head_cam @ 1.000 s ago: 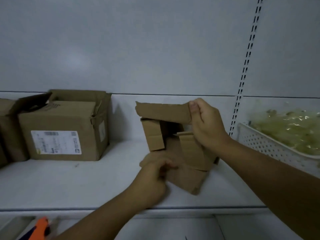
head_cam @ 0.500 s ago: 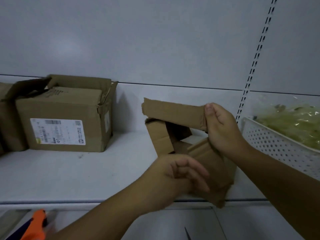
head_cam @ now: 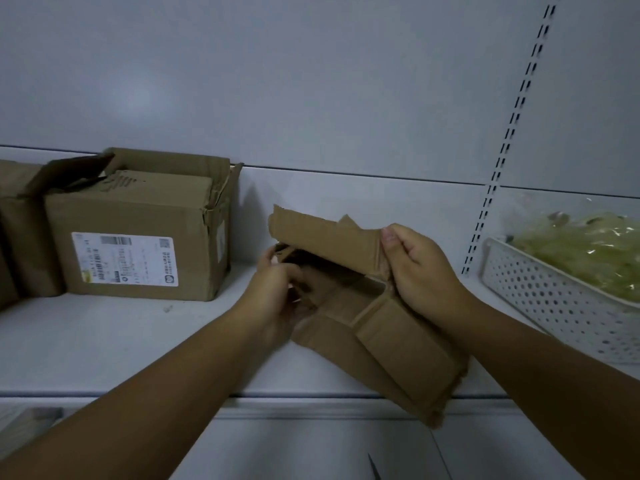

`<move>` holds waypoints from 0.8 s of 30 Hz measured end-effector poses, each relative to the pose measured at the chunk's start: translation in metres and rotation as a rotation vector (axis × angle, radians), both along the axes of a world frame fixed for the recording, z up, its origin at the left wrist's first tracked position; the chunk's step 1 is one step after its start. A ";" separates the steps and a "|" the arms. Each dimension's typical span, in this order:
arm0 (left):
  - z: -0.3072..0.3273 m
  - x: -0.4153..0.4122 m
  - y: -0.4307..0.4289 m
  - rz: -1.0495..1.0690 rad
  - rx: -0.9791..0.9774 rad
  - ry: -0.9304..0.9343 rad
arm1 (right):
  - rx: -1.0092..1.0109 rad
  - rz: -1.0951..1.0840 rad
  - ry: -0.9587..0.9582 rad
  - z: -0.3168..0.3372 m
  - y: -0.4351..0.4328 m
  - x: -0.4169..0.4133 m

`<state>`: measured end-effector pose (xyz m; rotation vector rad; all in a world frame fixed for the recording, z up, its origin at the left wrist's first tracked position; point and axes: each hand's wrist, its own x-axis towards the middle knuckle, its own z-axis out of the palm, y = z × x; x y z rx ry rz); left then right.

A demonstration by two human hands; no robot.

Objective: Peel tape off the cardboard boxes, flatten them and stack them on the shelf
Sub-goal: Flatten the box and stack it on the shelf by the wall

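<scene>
On a white shelf (head_cam: pixel 104 341) against a pale wall, seen from above and in front: at the far left edge, part of a brown carton (head_cam: pixel 17 237) is cut off by the frame. Just beside it and touching it stands a larger cardboard box (head_cam: pixel 138 244) with its top flaps loose and a white shipping label (head_cam: pixel 124 259) on its front.

Near the middle, the left hand (head_cam: pixel 277 299) reaches in from below, its fingers curled at the left end of a small cardboard box (head_cam: pixel 388 341); whether they grip a flap or only press on it cannot be told. This small box is half collapsed and tilted, with its lower end hanging past the shelf's front edge. The right hand (head_cam: pixel 422 271) pinches the right end of its raised upper flap between thumb and curled fingers.

Farther right, a slotted upright (head_cam: pixel 509 140) runs up the wall. At the right edge sits a white perforated basket (head_cam: pixel 554 306) holding a clear bag (head_cam: pixel 588 251) of yellow-green contents.
</scene>
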<state>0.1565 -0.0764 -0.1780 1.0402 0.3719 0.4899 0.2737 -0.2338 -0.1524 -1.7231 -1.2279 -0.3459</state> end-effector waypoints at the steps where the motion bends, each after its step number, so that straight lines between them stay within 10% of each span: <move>1: -0.002 -0.005 0.005 -0.065 -0.168 -0.078 | -0.051 0.004 -0.001 -0.001 -0.001 0.002; 5: -0.008 -0.027 0.030 -0.075 -0.327 -0.071 | -0.494 0.038 0.099 -0.020 -0.004 -0.004; 9: -0.006 -0.036 0.037 0.314 0.221 0.205 | -0.883 0.106 -0.204 -0.036 -0.007 -0.015; 18: 0.022 0.012 0.031 -0.110 1.306 0.337 | -0.666 0.204 0.076 -0.037 -0.007 -0.022; 24: -0.036 0.044 0.033 -0.188 1.652 0.747 | -0.599 -0.454 0.137 -0.036 -0.039 0.022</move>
